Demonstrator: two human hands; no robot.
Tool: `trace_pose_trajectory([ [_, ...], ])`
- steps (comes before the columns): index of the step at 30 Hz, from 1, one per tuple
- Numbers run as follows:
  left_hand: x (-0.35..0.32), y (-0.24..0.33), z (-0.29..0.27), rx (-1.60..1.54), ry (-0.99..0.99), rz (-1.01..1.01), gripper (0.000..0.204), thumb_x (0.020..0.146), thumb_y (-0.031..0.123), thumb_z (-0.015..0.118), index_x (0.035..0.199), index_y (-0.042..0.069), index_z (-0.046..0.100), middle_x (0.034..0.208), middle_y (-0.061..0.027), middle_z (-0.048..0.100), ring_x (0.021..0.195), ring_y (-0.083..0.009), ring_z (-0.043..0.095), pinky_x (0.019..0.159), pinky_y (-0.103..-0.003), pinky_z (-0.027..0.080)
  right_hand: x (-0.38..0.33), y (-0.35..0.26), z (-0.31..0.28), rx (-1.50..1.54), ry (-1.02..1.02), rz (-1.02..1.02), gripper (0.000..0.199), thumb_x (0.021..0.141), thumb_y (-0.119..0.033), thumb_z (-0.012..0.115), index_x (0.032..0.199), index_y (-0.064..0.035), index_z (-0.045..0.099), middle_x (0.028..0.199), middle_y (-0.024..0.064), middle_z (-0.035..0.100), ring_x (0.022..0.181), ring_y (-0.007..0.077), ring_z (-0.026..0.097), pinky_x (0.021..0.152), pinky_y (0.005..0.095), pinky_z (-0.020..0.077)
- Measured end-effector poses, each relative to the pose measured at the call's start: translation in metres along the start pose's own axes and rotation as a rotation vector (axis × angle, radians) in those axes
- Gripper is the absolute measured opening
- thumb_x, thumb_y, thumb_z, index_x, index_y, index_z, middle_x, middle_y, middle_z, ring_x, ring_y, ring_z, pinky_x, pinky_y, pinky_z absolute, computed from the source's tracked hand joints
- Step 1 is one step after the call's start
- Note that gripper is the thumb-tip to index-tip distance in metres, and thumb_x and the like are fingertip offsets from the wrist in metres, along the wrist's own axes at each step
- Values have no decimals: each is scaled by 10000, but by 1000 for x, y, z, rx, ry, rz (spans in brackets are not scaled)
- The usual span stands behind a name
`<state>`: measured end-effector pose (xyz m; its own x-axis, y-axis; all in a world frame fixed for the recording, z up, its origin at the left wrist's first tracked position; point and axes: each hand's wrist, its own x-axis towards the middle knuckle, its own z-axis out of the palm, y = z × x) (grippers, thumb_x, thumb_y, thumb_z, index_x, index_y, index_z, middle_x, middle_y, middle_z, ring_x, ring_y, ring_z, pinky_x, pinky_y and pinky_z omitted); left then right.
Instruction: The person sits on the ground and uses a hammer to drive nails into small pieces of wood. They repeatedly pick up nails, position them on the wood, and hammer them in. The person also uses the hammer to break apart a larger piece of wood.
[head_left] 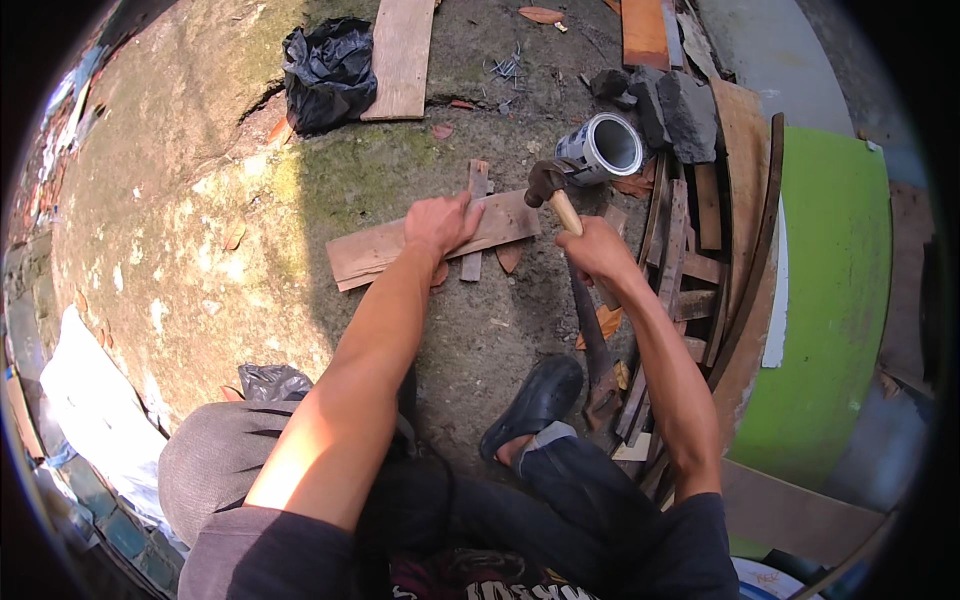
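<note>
A short wooden board (372, 255) lies slanted on the ground across a narrower wooden strip (479, 178). My left hand (440, 224) presses on the board with its fingers closed over it, close to where the two pieces cross. In my right hand (602, 252) is a hammer (565, 212), gripped by its light wooden handle. The dark hammer head is raised near the board's right end; the gap between them is hard to judge. Below my right hand lies a hand saw (594, 345), its blade partly hidden by that hand.
An open metal can (616, 146) stands beyond the hammer, beside grey stone blocks (688, 115). Loose nails (509, 66) lie farther off. A black plastic bag (328, 75) and a plank (402, 60) are at the back. Scrap wood (672, 250) and a green panel (830, 300) line the right.
</note>
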<state>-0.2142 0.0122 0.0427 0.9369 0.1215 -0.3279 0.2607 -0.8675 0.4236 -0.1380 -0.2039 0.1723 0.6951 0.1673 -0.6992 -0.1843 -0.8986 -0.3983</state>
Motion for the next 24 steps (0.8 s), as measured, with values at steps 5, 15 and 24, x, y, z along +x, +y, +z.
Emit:
trace_pose_trajectory([
  [5, 1, -2, -1, 3, 10, 12, 461, 978, 529, 449, 1035, 140, 690, 883, -186, 729, 816, -382, 711, 730, -487, 563, -27, -9, 24, 125, 323, -293, 325, 882, -280, 632, 1042, 2, 657, 787, 258, 672, 818, 464, 667, 736, 481, 508],
  [15, 10, -4, 2, 8, 61, 43, 498, 979, 550, 438, 1045, 125, 689, 831, -200, 719, 783, -394, 707, 703, -500, 563, -21, 2, 51, -139, 223, -175, 312, 858, -222, 625, 1024, 41, 651, 875, 331, 664, 889, 499, 649, 807, 538, 510],
  [24, 5, 2, -1, -4, -10, 14, 476, 975, 536, 450, 1082, 143, 697, 897, -191, 732, 847, -383, 712, 754, -483, 562, -28, 37, 103, 200, 384, -135, 298, 873, -244, 618, 1027, 8, 658, 839, 272, 673, 860, 470, 662, 749, 468, 512],
])
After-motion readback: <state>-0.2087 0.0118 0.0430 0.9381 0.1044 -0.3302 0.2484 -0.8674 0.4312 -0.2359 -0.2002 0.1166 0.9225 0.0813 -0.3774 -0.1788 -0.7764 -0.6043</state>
